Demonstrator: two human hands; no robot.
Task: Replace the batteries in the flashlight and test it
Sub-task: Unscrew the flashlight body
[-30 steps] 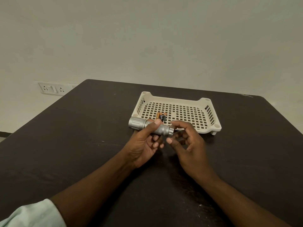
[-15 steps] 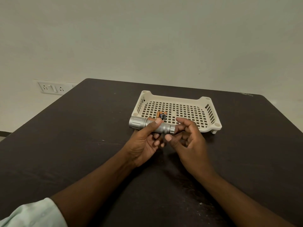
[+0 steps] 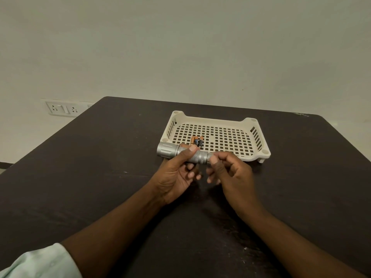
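Observation:
A silver flashlight [image 3: 170, 150] lies level above the dark table, its wide head pointing left. My left hand [image 3: 176, 173] grips its barrel from below, thumb across the top. My right hand [image 3: 230, 171] pinches the tail end of the flashlight between thumb and fingers. Behind the flashlight, a few copper-and-black batteries [image 3: 197, 141] lie in the front left part of a cream perforated tray [image 3: 259, 157].
The dark table [image 3: 90, 177] reaches the wall at the back. A white socket plate [image 3: 62, 109] sits on the wall at the left, beyond the table's edge. A pale sleeve [image 3: 40, 263] covers my left upper forearm.
My right hand has closed in on the flashlight's tail end, from loosely spread fingers to a pinch on it. The left hand and flashlight have hardly moved.

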